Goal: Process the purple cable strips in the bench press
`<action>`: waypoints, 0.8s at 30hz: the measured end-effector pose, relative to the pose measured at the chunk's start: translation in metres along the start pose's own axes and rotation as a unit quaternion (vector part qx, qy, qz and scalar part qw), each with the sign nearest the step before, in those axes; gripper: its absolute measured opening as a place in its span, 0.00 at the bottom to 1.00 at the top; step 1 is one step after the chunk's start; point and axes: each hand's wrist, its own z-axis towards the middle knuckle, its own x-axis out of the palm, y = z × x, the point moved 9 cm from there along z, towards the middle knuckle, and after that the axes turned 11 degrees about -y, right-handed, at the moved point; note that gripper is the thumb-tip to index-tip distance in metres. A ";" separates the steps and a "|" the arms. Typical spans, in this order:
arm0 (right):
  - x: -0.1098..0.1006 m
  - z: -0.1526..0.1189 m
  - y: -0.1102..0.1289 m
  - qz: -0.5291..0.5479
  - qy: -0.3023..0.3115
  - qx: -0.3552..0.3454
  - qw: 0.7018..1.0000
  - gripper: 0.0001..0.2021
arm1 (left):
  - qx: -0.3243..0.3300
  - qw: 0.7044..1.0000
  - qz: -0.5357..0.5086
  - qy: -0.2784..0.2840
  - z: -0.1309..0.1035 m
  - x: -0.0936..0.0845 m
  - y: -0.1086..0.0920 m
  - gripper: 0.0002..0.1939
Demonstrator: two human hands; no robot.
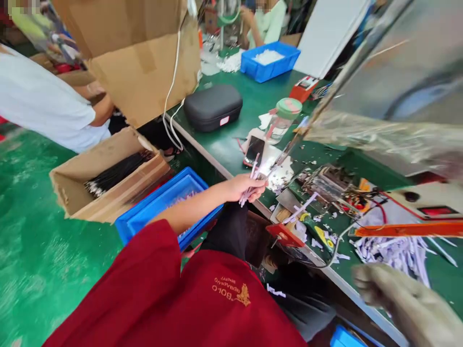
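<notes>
My left hand (249, 188) is closed around a small bundle of thin pale lilac strips (255, 166), whose ends stick out above and below the fingers. It hovers over the near edge of the green table (217, 142), just in front of a phone (254, 150). At the lower right, my right hand (379, 286), apparently in a greyish glove, is smeared by motion, so its fingers are unclear. Close to it lies a pile of similar lilac strips (394, 253) on the table. Between the hands are a red clamp-like block (285, 235) and a green-and-yellow tool (320, 236).
A blue bin (126, 224) and a cardboard box (72, 190) of black cables stand at left. The table bears a black case (213, 108), a lidded bottle (284, 120), a blue tray (249, 67) and a device with a red switch (437, 211). A clear panel (379, 106) hangs at right.
</notes>
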 end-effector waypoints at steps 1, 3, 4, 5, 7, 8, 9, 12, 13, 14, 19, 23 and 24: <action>0.017 -0.009 0.002 0.012 0.016 0.028 0.999 0.16 | 0.011 1.000 0.008 -0.022 0.006 0.007 0.007 0.11; 0.051 -0.022 0.012 0.040 0.038 0.073 0.996 0.19 | 0.037 0.998 0.038 -0.037 0.017 0.030 0.020 0.12; 0.066 -0.027 0.017 0.054 0.040 0.089 0.994 0.21 | 0.056 0.995 0.059 -0.053 0.022 0.040 0.025 0.12; 0.079 -0.030 0.022 0.069 0.040 0.098 0.992 0.22 | 0.073 0.992 0.079 -0.062 0.026 0.051 0.029 0.11; 0.097 -0.034 0.027 0.098 0.043 0.105 0.989 0.21 | 0.100 0.986 0.117 -0.070 0.035 0.070 0.035 0.11; 0.103 -0.036 0.029 0.111 0.043 0.105 0.987 0.20 | 0.109 0.983 0.133 -0.067 0.038 0.077 0.036 0.11; 0.106 -0.038 0.029 0.123 0.042 0.107 0.986 0.20 | 0.113 0.981 0.147 -0.063 0.042 0.083 0.037 0.10; 0.100 -0.037 0.028 0.149 0.019 0.113 0.982 0.17 | 0.108 0.978 0.170 -0.049 0.047 0.087 0.035 0.13; 0.095 -0.035 0.030 0.158 0.007 0.110 0.981 0.17 | 0.104 0.979 0.173 -0.041 0.046 0.085 0.033 0.15; 0.089 -0.031 0.033 0.169 -0.007 0.103 0.980 0.17 | 0.101 0.979 0.176 -0.032 0.044 0.082 0.030 0.16; 0.065 0.002 0.073 0.300 -0.061 0.052 0.951 0.21 | 0.121 0.969 0.217 0.004 0.006 0.061 0.009 0.16; 0.076 0.019 0.117 0.403 -0.065 -0.019 0.913 0.21 | 0.186 0.927 0.325 0.016 -0.031 0.059 -0.007 0.15; 0.083 0.020 0.125 0.418 -0.064 -0.032 0.906 0.20 | 0.203 0.915 0.348 0.012 -0.038 0.061 -0.011 0.15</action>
